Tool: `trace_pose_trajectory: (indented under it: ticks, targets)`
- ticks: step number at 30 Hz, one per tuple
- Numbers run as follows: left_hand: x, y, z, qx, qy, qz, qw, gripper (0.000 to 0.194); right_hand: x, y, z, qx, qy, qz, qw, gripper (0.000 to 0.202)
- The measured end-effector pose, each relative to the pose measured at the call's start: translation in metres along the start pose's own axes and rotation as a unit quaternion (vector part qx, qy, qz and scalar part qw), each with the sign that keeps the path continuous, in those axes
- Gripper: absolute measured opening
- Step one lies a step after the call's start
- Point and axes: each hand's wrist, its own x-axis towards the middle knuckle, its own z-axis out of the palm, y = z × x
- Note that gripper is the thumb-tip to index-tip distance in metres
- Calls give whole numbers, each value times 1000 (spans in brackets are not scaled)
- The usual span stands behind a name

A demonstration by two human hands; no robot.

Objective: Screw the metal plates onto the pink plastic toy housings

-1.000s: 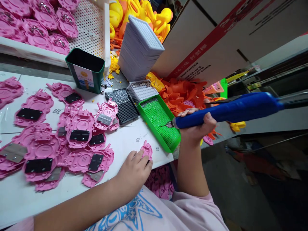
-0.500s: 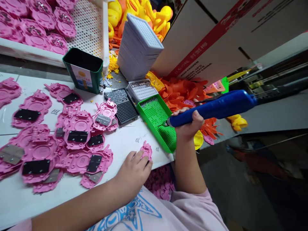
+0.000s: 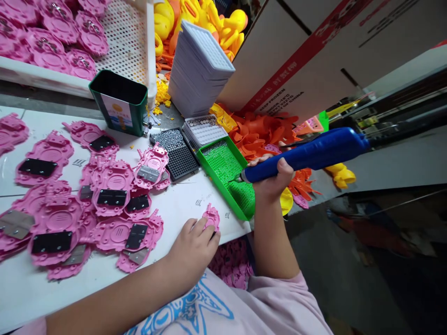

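Observation:
My right hand [image 3: 274, 179] is wrapped round a blue electric screwdriver [image 3: 307, 151]. Its bit points down into a green perforated tray [image 3: 223, 165] that holds small screws. At the table's front edge, my left hand [image 3: 195, 244] rests over a pink plastic part [image 3: 211, 216], its fingers closed on it and covering much of it. To the left lie several pink parts [image 3: 117, 177] in loose piles, some with black covers and others with grey metal plates screwed on. Beside the green tray sits a black perforated tray [image 3: 179, 153] with screws in its far half.
A dark green container [image 3: 118, 104] stands behind the pink parts, near a white crate [image 3: 151, 56] of pink pieces. Farther back are a stack of white trays [image 3: 199, 70], orange parts [image 3: 254, 132], yellow parts [image 3: 233, 23] and a large carton [image 3: 314, 56]. More pink parts [image 3: 232, 265] lie below the table edge.
The view has shifted very slightly. Both hands, the screwdriver and the pink part keep nearly the same places, with the bit still over the green tray.

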Motion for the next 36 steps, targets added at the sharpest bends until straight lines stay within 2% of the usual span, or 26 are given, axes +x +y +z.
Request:
trace_pose_trajectory:
  ticks: [4,7,15,24,29,36]
  targets:
    - [0,0,0,0,14,0,1000,30,0,-7,1,11,1,12,1000,33]
    - [-1,0,0,-3,5,-2,1000,32,0,-9,2,9,-2,13,1000,34]
    - [0,0,-1,-2,2,-1,1000,31,1,4,-1,-16,-2,3,1000,29]
    - [1,1,-1,2,8,-1,1000,31,1,2,4,-23,-41,0,999,23]
    - [0,0,0,-2,4,0,1000,32,1,4,4,-30,-29,-1,999,21]
    - [-1,1,2,-8,5,-5,1000,31,3,-6,2,-4,-17,10,1000,34]
